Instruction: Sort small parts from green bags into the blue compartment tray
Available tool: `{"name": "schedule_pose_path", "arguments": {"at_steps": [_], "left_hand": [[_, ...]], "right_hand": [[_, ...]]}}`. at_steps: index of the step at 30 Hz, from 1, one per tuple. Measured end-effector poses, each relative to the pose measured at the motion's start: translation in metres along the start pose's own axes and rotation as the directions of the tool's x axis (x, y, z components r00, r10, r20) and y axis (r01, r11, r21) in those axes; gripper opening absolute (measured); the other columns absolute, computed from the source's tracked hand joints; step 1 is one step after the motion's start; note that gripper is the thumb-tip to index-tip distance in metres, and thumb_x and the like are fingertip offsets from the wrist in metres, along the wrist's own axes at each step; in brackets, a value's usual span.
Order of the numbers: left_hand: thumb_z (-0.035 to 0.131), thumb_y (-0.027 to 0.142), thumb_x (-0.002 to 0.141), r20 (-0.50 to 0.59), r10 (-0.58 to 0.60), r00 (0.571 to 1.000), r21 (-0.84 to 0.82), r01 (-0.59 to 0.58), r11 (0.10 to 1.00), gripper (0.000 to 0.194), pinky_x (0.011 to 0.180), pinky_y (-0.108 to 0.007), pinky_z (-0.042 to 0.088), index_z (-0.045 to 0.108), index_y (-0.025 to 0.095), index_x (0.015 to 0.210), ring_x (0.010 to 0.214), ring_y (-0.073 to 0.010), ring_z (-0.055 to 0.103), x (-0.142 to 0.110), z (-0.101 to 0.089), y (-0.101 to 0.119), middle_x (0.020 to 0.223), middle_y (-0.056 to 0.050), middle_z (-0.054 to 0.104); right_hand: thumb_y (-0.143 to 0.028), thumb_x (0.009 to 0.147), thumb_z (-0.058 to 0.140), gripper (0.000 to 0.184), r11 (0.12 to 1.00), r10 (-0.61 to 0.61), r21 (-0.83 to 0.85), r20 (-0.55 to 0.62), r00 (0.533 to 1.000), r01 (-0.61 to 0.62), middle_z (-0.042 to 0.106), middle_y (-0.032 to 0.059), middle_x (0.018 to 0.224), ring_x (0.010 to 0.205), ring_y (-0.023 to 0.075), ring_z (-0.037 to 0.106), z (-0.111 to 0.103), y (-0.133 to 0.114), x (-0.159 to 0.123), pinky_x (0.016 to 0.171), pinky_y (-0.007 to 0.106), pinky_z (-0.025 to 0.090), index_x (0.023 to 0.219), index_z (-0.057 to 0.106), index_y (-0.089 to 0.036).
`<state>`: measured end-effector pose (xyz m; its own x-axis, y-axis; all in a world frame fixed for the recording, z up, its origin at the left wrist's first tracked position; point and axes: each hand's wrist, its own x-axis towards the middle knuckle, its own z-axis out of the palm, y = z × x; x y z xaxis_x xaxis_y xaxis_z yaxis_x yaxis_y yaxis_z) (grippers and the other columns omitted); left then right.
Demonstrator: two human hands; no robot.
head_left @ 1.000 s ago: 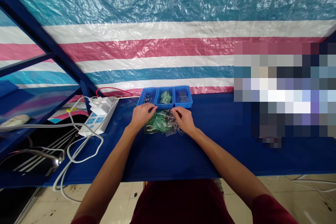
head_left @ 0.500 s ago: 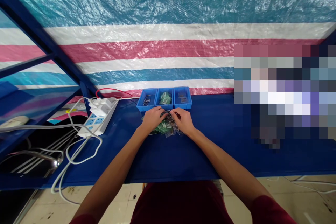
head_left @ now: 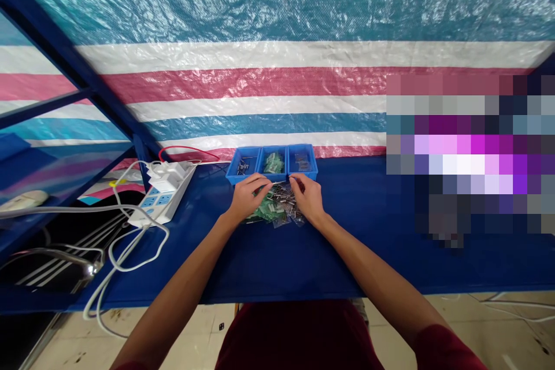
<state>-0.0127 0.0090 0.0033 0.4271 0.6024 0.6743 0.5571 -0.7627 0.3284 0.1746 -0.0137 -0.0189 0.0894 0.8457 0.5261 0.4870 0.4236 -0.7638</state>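
My left hand point(head_left: 251, 195) is closed in a pinch over the pile, and a thin metal pin point(head_left: 276, 184) sticks out from its fingertips toward the right. My right hand point(head_left: 307, 195) is at the pile's right side with thumb and fingers curled together; what they hold, if anything, is too small to make out. Between the hands lies a mixed pile of dark metal pieces point(head_left: 284, 196), green packets point(head_left: 265, 209) and small clear plastic bags point(head_left: 281, 220). Just behind stand three joined blue bins: the left bin point(head_left: 232, 170) has metal pins, the middle one green packets point(head_left: 274, 162), the right one clear bags point(head_left: 302, 162).
A white power strip point(head_left: 167, 199) with plugged-in adapters lies left on the blue table point(head_left: 286, 266), its white cables looping over the front edge. A blue metal frame point(head_left: 87, 89) stands at left. Striped sheeting point(head_left: 260, 84) hangs behind. A pixelated area covers the right side.
My hands have moved apart a little, uncovering more of the pile. The thin pin now shows at my left fingertips. The bins have stayed in place.
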Motion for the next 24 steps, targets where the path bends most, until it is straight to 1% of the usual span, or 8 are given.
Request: {"name": "schedule_pose_path", "arguments": {"at_steps": [2, 4, 7, 11, 14, 20, 24], "left_hand": [[0.051, 0.032, 0.092, -0.006, 0.008, 1.000, -0.063, -0.008, 0.998, 0.024, 0.063, -0.023, 0.047, 0.066, 0.016, 0.083, 0.070, -0.0127, 0.060, -0.0007, -0.0022, 0.0020, 0.082, -0.006, 0.067], [0.051, 0.031, 0.092, -0.003, 0.020, 1.000, -0.086, -0.020, 0.996, 0.024, 0.066, -0.024, 0.048, 0.067, 0.016, 0.082, 0.073, -0.0136, 0.061, -0.0011, -0.0024, 0.0034, 0.082, -0.007, 0.067], [0.053, 0.030, 0.091, -0.016, 0.027, 1.000, -0.095, -0.028, 0.995, 0.022, 0.066, -0.024, 0.048, 0.067, 0.016, 0.081, 0.072, -0.0135, 0.061, -0.0011, -0.0020, 0.0043, 0.081, -0.007, 0.067], [0.054, 0.029, 0.090, -0.053, 0.003, 0.999, -0.105, -0.008, 0.994, 0.020, 0.064, -0.024, 0.048, 0.068, 0.016, 0.081, 0.071, -0.0132, 0.061, -0.0016, -0.0025, 0.0047, 0.080, -0.006, 0.067], [0.054, 0.031, 0.091, -0.080, -0.017, 0.997, -0.097, 0.009, 0.995, 0.022, 0.066, -0.025, 0.050, 0.068, 0.017, 0.080, 0.071, -0.0139, 0.062, -0.0024, -0.0021, 0.0054, 0.080, -0.006, 0.068], [0.055, 0.031, 0.090, -0.129, -0.011, 0.992, -0.078, 0.001, 0.997, 0.022, 0.069, -0.026, 0.051, 0.068, 0.017, 0.079, 0.072, -0.0142, 0.063, -0.0029, -0.0009, 0.0065, 0.078, -0.006, 0.068], [0.055, 0.028, 0.090, -0.129, -0.007, 0.992, -0.074, -0.002, 0.997, 0.020, 0.069, -0.026, 0.051, 0.068, 0.018, 0.080, 0.072, -0.0139, 0.063, -0.0036, 0.0007, 0.0085, 0.079, -0.006, 0.068]], "right_hand": [[-0.039, 0.092, 0.044, 0.031, 1.000, -0.010, 0.024, 0.033, 0.999, 0.009, 0.068, 0.0032, 0.074, 0.057, 0.0150, 0.057, 0.0001, 0.0001, 0.0000, 0.064, 0.027, 0.047, 0.098, 0.068, -0.019], [-0.039, 0.092, 0.044, 0.031, 0.998, -0.045, 0.042, 0.061, 0.997, 0.043, 0.069, 0.0037, 0.078, 0.060, 0.0150, 0.058, 0.0008, -0.0004, -0.0007, 0.065, 0.027, 0.047, 0.099, 0.068, -0.019], [-0.039, 0.093, 0.044, 0.031, 0.996, -0.087, 0.041, 0.066, 0.994, 0.084, 0.069, 0.0044, 0.082, 0.064, 0.0154, 0.059, 0.0020, -0.0016, -0.0021, 0.066, 0.026, 0.047, 0.092, 0.068, -0.019], [-0.040, 0.092, 0.046, 0.031, 0.994, -0.106, 0.047, 0.087, 0.991, 0.102, 0.069, 0.0042, 0.080, 0.063, 0.0152, 0.058, 0.0024, -0.0021, -0.0025, 0.064, 0.026, 0.046, 0.088, 0.068, -0.019], [-0.042, 0.092, 0.046, 0.031, 0.994, -0.104, 0.045, 0.092, 0.990, 0.101, 0.068, 0.0041, 0.079, 0.063, 0.0151, 0.058, 0.0023, -0.0020, -0.0022, 0.063, 0.026, 0.046, 0.087, 0.067, -0.020], [-0.042, 0.091, 0.048, 0.030, 0.995, -0.090, 0.040, 0.092, 0.992, 0.087, 0.068, 0.0032, 0.076, 0.060, 0.0146, 0.057, 0.0025, -0.0026, -0.0017, 0.063, 0.026, 0.046, 0.084, 0.067, -0.019], [-0.041, 0.091, 0.049, 0.029, 0.996, -0.084, 0.030, 0.069, 0.994, 0.083, 0.067, 0.0027, 0.073, 0.059, 0.0146, 0.057, 0.0020, -0.0030, -0.0016, 0.062, 0.026, 0.045, 0.080, 0.066, -0.020]]}}
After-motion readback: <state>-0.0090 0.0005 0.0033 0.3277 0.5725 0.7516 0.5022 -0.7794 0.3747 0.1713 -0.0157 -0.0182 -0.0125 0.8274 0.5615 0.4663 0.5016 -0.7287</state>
